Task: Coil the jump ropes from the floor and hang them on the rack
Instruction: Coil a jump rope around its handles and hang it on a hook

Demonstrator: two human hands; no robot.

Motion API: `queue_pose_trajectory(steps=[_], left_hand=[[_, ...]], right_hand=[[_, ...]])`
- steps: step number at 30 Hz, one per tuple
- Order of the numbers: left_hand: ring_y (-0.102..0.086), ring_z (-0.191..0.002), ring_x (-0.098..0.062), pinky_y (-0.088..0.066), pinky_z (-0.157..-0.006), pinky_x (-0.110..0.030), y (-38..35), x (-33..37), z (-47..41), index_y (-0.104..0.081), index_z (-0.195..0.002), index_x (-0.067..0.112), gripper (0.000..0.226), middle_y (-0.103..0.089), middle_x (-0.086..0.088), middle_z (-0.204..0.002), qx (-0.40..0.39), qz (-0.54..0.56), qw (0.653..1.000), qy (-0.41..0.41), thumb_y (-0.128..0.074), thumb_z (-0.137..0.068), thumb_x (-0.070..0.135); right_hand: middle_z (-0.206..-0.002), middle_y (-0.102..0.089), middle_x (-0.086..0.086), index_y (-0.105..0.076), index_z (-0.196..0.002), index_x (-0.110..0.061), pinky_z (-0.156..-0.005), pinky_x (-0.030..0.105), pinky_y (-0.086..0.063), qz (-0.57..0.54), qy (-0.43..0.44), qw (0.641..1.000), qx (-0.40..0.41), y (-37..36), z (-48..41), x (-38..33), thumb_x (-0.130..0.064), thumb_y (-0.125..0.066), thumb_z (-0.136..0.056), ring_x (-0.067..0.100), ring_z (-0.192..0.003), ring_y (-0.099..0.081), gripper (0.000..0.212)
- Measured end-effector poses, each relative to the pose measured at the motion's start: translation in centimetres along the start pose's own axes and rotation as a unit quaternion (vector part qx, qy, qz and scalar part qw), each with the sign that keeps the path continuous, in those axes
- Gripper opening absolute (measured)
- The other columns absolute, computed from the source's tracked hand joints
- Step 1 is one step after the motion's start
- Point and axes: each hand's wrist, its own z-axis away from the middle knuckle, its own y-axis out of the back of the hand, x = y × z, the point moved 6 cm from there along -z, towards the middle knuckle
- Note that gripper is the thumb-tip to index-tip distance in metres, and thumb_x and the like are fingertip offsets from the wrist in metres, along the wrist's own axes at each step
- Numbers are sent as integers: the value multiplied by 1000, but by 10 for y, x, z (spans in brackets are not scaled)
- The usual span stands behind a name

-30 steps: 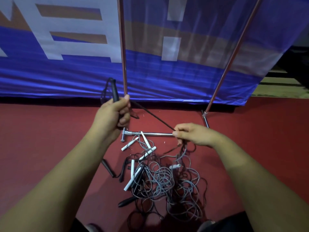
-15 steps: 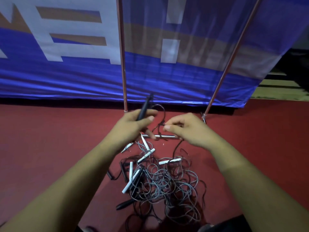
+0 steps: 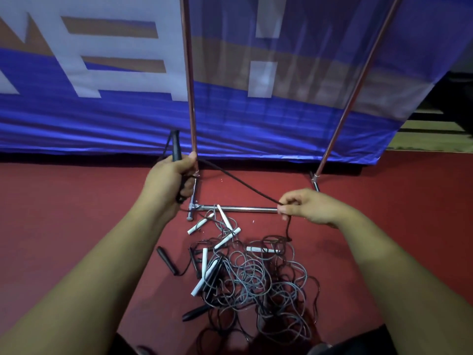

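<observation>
The left hand (image 3: 169, 180) and right hand (image 3: 311, 206) are bare. The left forearm (image 3: 84, 278) and right forearm (image 3: 399, 272) are likewise bare out to the frame edge at 7 and 5 o'clock. A dark garment (image 3: 363, 342) shows along the lower edge at 5 and 7 o'clock; its type cannot be determined.

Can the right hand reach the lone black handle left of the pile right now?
Probably not: the right hand pinches the black rope, and the black handle lies across the pile, by the left forearm.

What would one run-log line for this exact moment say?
step: coiling | left hand: grips black handle | right hand: pinches black rope stretched between hands | rope pile: tangled on floor by rack base
</observation>
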Motion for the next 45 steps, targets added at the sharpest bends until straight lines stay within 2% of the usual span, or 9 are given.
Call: queue_pose_trajectory(steps=[6, 11, 15, 23, 28, 31, 36, 41, 45], left_hand=[[-64, -46, -12, -26, -34, -17, 28, 8, -5, -62, -109, 13, 14, -70, -1, -100, 135, -128, 982, -26, -56, -97, 9], [-62, -46, -17, -23, -33, -17, -32, 0, 22, -65, -112, 8, 18, -74, -9, -111, -105, -132, 985, -29, -54, -98, 8], [-48, -36, -10, -21, -31, -17, -67, -18, 39, -61, -100, 1, 14, -64, -8, -75, -239, -222, 945, 9, -54, -99, 13], [-28, -36, -4, -16, -28, -13, -14, 9, 4, -50, -76, 9, 22, -34, 5, -54, -56, 66, 995, 45, -47, -98, 11], [-46, -39, -8, -22, -32, -17, 14, 7, -2, -55, -83, 12, 16, -53, 2, -61, 36, -104, 994, 5, -51, -99, 10], [-67, -56, -17, -31, -39, -20, 31, 16, -4, -60, -98, 18, 8, -63, -8, -79, 144, -319, 935, -65, -55, -95, 13], [-58, -50, -19, -27, -39, -19, -26, 6, 24, -65, -114, 9, 19, -74, -8, -109, -100, -174, 979, -39, -56, -98, 12], [-44, -43, -10, -35, -46, -21, -51, -8, 42, -68, -92, 10, 22, -61, 6, -60, -205, -401, 891, -59, -63, -97, 31], [-30, -36, -6, -23, -35, -15, -30, 4, 24, -54, -72, 12, 24, -41, 8, -47, -92, -221, 970, -39, -64, -94, 14]], right_hand=[[-56, -46, 4, -70, -88, -7, -52, 26, -36, -189, 58, 965, 173, 20, 6, -40, -18, -59, -98, 15, -50, -42, 19], [-54, -49, 0, -75, -87, -9, -45, 15, -30, -101, 121, 982, 103, -4, 24, -99, -21, -63, -95, 3, -43, -37, 18], [-54, -51, -2, -74, -86, -9, -48, 17, -33, -118, 148, 973, 130, -2, 26, -112, -23, -64, -95, 6, -47, -40, 20], [-67, -68, -6, -66, -79, -17, -68, 27, -42, 64, -3, 998, 1, 1, 6, -21, -29, -63, -95, 3, -61, -55, 21], [-70, -68, 4, -69, -82, -8, -64, 24, -41, -91, 12, 990, 110, 22, 8, -8, -15, -61, -97, 4, -57, -53, 18], [-56, -52, 1, -73, -93, -11, -50, 21, -38, -209, 48, 961, 176, 28, 12, -35, -17, -59, -98, 9, -49, -45, 16], [-53, -49, 2, -76, -91, -11, -45, 19, -31, -64, 114, 987, 88, -5, 24, -96, -19, -66, -94, 8, -45, -38, 13], [-48, -51, -14, -70, -83, -10, -49, 12, -30, -53, 153, 980, 119, -5, 22, -111, -19, -66, -94, 1, -43, -40, 15], [-58, -54, -4, -65, -78, -14, -58, 29, -42, 1, 72, 997, 33, -8, 10, -62, -28, -67, -93, 11, -55, -48, 20]])
